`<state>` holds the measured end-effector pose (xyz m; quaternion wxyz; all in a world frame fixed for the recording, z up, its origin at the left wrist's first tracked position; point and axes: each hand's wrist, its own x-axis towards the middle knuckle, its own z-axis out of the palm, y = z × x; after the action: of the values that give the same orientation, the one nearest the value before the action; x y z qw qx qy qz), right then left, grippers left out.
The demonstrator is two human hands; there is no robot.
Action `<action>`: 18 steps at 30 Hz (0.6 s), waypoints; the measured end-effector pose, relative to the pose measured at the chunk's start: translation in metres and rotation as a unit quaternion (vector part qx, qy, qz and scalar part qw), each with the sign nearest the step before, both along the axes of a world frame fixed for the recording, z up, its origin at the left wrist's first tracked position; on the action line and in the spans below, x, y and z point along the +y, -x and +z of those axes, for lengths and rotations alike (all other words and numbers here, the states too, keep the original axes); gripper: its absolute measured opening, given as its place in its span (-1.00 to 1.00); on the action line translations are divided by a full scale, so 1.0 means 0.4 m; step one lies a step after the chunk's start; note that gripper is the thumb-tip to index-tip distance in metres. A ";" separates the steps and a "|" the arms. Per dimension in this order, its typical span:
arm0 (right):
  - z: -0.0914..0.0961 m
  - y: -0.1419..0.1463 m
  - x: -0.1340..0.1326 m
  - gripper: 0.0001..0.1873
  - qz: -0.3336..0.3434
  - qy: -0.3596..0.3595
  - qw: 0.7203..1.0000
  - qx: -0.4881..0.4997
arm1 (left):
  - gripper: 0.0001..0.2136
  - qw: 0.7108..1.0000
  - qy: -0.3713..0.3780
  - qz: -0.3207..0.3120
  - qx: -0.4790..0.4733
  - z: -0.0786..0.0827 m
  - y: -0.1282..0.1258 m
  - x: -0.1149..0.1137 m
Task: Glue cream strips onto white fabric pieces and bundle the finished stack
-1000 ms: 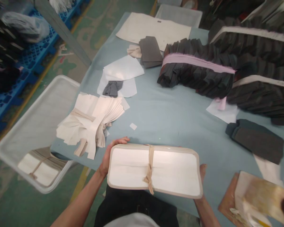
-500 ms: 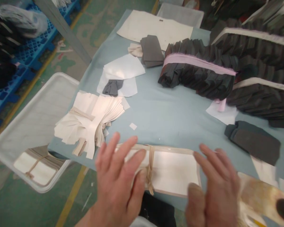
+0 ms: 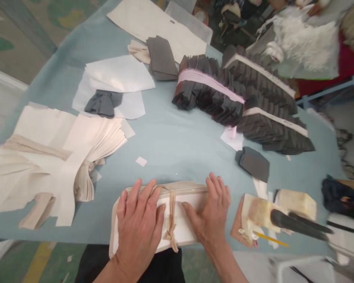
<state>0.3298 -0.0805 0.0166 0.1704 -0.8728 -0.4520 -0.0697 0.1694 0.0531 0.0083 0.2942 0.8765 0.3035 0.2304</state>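
A tied bundle of cream fabric pieces (image 3: pixel 177 228) lies flat at the near edge of the pale blue table (image 3: pixel 179 145), bound round its middle by a beige strip knotted at the front. My left hand (image 3: pixel 138 224) rests flat on the bundle's left half, fingers stretched out. My right hand (image 3: pixel 209 214) lies flat on its right half, fingers spread toward the far edge. Neither hand grips anything.
A fanned stack of cream pieces (image 3: pixel 53 157) lies at the left. Dark pleated bundles with pink and cream bands (image 3: pixel 224 94) sit at the back right. Grey pieces (image 3: pixel 253 163) and white paper sheets (image 3: pixel 118 78) are scattered. A brush on a block (image 3: pixel 283 220) stands at the right.
The bundle, held up by both hands a second ago, now lies on the table with both palms pressed flat on it. The view has swung to the right.
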 end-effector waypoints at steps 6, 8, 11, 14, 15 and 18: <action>0.004 -0.017 -0.014 -0.58 -0.003 0.062 0.997 -0.036 | -0.53 1.000 -0.018 -0.024 -0.003 0.002 -0.005 0.014; 0.010 -0.017 -0.012 -0.67 0.005 0.039 0.998 -0.047 | -0.61 0.999 -0.027 -0.022 0.012 0.013 -0.008 0.017; 0.017 -0.023 -0.008 -0.75 0.020 0.009 0.999 -0.030 | -0.70 0.998 -0.037 -0.013 0.042 0.027 -0.012 0.016; 0.019 -0.038 -0.007 -0.79 0.036 -0.004 0.999 0.024 | -0.68 0.996 -0.057 -0.014 0.060 0.030 -0.011 0.012; 0.019 -0.045 -0.007 -0.79 0.041 -0.006 0.998 0.043 | -0.66 0.996 -0.060 -0.017 0.069 0.029 -0.009 0.011; 0.021 -0.064 -0.005 -0.82 0.054 -0.011 0.994 0.097 | -0.59 0.992 -0.068 -0.028 0.101 0.025 -0.001 0.009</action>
<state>0.3554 -0.0825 0.0248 0.2269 -0.8479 -0.4788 0.0196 0.1697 0.0567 0.0182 0.2084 0.9213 0.2906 0.1527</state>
